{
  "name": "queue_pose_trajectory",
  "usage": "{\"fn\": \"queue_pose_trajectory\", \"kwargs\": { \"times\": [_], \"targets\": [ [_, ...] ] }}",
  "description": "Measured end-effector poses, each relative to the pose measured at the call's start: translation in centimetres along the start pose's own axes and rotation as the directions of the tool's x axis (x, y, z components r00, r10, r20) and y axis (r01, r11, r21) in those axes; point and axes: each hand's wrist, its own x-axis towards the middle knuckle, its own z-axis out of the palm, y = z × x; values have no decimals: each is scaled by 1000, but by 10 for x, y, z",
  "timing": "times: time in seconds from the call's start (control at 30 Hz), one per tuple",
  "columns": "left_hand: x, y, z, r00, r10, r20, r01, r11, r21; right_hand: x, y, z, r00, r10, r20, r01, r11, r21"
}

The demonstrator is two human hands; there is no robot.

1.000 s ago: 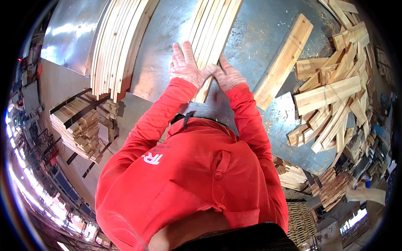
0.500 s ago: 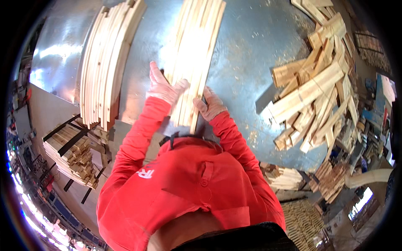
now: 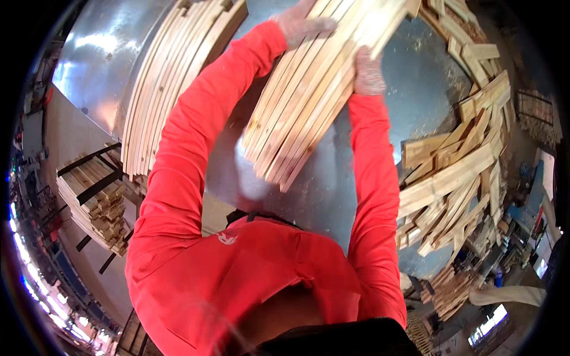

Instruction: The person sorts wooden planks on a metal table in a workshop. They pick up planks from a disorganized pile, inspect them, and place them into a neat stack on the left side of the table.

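Note:
A bundle of long pale wooden slats [image 3: 303, 107] lies side by side between my hands, slanting with its far end toward the right. My left hand [image 3: 304, 25], in a light glove, grips its left side near the top of the view, the thumb over the upper faces. My right hand [image 3: 369, 72], gloved too, presses against the right side, its fingers partly hidden by the wood. The near ends of the slats are uneven and appear to hang slightly above the metal tabletop [image 3: 415, 101]; whether they touch it I cannot tell.
Left of my left arm, another row of slats [image 3: 172, 83] stands on the table. A jumbled heap of short wood offcuts [image 3: 451, 172] covers the right side. Stacked wood [image 3: 98, 199] sits on a black rack at the lower left. A pale hose [image 3: 510, 295] runs at the lower right.
Both my hands have reached farther forward along the slats. The bundle has turned, its far end swinging right, and looks larger and raised. My arms are now more stretched out.

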Motion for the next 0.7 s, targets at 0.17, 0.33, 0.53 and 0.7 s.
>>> {"fn": "queue_pose_trajectory", "kwargs": {
  "times": [0.17,0.33,0.53,0.7],
  "targets": [
    [17,132,-30,916,323,-237,-294,944,150,144,-49,-98,942,329,-63,-155,596,788],
    [45,147,-24,906,308,-290,-289,951,105,160,-72,-148,972,183,149,-121,-155,980],
    [-112,-14,40,882,-187,-432,54,952,-303,-54,-121,-30,713,294,636,-630,-131,766],
    [-208,-94,44,914,-153,-375,260,932,253,-146,-174,-36,694,232,682,-720,229,655]
  ]
}}
